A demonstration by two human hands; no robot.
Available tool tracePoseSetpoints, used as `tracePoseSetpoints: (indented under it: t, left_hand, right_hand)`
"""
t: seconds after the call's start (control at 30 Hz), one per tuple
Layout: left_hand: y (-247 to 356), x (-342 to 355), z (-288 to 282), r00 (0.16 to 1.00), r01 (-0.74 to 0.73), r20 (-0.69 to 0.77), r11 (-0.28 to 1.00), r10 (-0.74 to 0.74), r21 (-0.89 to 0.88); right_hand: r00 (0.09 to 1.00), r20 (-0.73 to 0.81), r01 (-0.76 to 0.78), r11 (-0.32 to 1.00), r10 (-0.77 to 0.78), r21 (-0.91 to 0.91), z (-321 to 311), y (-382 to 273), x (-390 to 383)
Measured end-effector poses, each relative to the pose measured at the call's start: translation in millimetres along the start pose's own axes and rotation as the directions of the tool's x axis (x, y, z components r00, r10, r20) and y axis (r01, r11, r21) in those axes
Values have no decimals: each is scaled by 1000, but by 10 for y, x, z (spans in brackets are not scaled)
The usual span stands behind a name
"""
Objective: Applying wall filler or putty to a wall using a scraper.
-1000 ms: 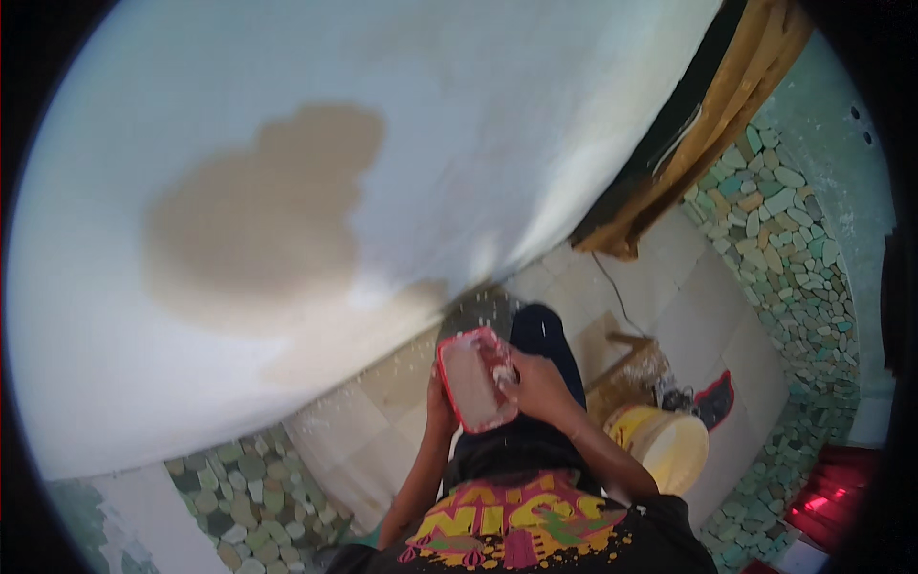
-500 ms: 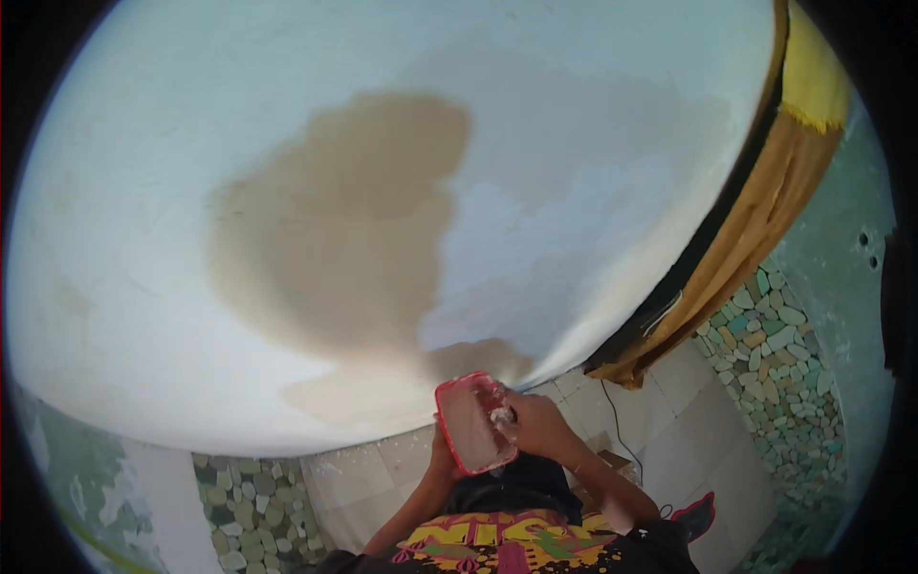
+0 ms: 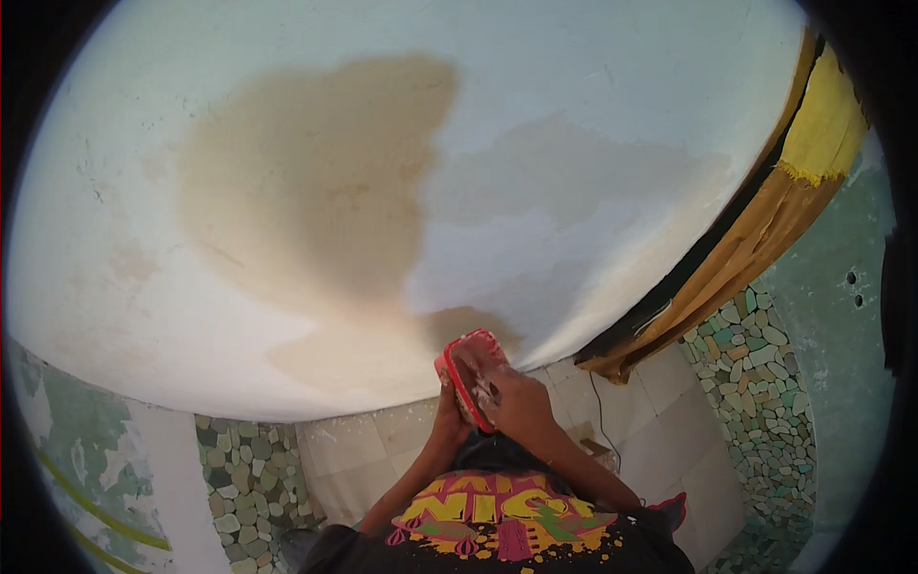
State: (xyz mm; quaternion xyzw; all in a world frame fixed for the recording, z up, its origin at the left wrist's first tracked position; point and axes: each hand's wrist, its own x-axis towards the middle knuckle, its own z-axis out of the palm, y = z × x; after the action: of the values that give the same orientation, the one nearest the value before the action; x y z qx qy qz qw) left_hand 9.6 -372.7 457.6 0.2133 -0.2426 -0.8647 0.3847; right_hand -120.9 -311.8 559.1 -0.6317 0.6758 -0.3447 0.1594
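Note:
A red rectangular tub (image 3: pixel 457 381) with greyish paste inside is tilted on its side in front of my body. My left hand (image 3: pixel 448 409) grips it along its left side, fingers closed around the wall. My right hand (image 3: pixel 522 406) reaches into the tub's opening, its fingers bent together with whitish paste about them. Whatever those fingers may hold is hidden by the hand and the rim. Just beyond the tub rises a large white wall (image 3: pixel 574 277), marked with a broad brown patch (image 3: pixel 335 182) and a smaller dark patch (image 3: pixel 469 323) near its foot.
At right, brown and yellow cloth (image 3: pixel 755 234) hangs along the wall's edge. A thin dark cable (image 3: pixel 601 411) runs over pale floor tiles (image 3: pixel 660 421). Pebble-stone strips (image 3: pixel 755 354) lie to both sides. A green hose-like line (image 3: pixel 105 512) curves at lower left.
The tub has risen slightly and turned from facing up to tilting steeply on its side. My right hand has moved over its opening. The view has shifted a little.

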Motion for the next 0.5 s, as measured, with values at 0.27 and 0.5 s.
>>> tracePoseSetpoints:
  t: [0.27,0.5]
  left_hand:
    - [352,-114,60,997,31,74,998,-27,-47]
    - [755,-101,350,997,-54,59,995,59,-85]
  right_hand:
    - [979,68,-202,949,191,244,-152,-248,130]
    - [936,5,-235,614,351,754,-402,-435,147]
